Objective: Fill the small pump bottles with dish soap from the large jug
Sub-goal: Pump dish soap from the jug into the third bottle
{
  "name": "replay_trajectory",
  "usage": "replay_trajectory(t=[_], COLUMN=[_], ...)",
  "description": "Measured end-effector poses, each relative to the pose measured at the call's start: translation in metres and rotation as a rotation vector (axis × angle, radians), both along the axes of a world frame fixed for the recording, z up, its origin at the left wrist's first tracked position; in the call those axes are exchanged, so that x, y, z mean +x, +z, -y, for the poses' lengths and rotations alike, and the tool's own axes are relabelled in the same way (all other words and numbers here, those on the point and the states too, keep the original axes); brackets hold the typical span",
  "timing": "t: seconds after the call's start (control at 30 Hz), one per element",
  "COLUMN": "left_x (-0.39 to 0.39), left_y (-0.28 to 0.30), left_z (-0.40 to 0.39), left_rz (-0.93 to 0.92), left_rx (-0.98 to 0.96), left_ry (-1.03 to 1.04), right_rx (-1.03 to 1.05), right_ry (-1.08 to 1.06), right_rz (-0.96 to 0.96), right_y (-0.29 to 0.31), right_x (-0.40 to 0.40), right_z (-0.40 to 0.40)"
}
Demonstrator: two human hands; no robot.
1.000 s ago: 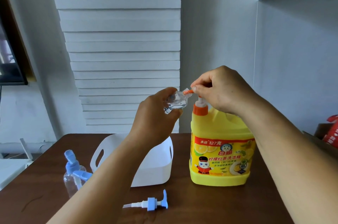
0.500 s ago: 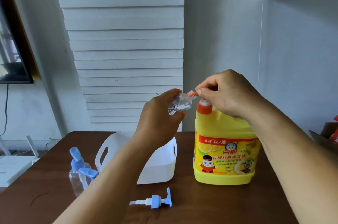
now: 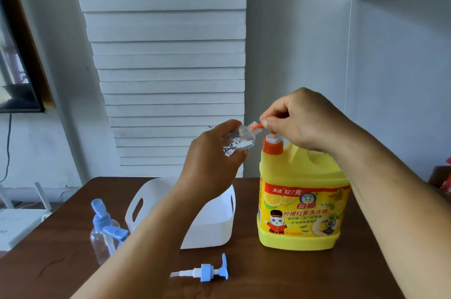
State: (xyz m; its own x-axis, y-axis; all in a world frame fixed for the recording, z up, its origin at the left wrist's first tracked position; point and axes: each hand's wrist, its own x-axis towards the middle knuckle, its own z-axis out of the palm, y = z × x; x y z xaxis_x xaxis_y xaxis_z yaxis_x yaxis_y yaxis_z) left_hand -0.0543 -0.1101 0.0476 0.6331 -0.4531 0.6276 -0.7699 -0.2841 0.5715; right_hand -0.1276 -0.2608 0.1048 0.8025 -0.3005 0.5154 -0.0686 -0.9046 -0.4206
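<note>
A large yellow dish soap jug (image 3: pixel 302 201) with an orange pump (image 3: pixel 272 145) stands on the brown table (image 3: pixel 280 274). My right hand (image 3: pixel 302 120) grips the orange pump head from above, thumb near the spout (image 3: pixel 256 126). My left hand (image 3: pixel 214 157) holds a small clear bottle (image 3: pixel 240 141) tilted, its mouth against the spout. A loose blue pump top (image 3: pixel 207 272) lies on the table in front. Two more small clear bottles with blue pumps (image 3: pixel 105 230) stand at the left.
A white plastic basket (image 3: pixel 210 220) with handle cut-outs sits behind my left forearm, left of the jug. A white device with antennas (image 3: pixel 17 223) lies off the table's left edge. A red box (image 3: pixel 445 181) shows at the far right.
My view has shifted slightly, so things sit a little to the right and lower in the frame. Both hands keep their holds at the spout.
</note>
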Motion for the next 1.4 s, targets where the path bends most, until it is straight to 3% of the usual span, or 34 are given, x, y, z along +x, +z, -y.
replay_trajectory(t=[0.2,1.4], left_x=[0.000,-0.002], left_y=[-0.001,-0.004], left_z=[0.000,0.000], left_rz=[0.005,-0.029], left_rx=[0.027,0.002], left_ry=[0.007,-0.006], right_rx=[0.073,0.002], right_ry=[0.045,0.026], right_rz=[0.047,0.062], right_y=[-0.011,-0.009], right_x=[-0.001,-0.002], right_z=[0.001,0.001])
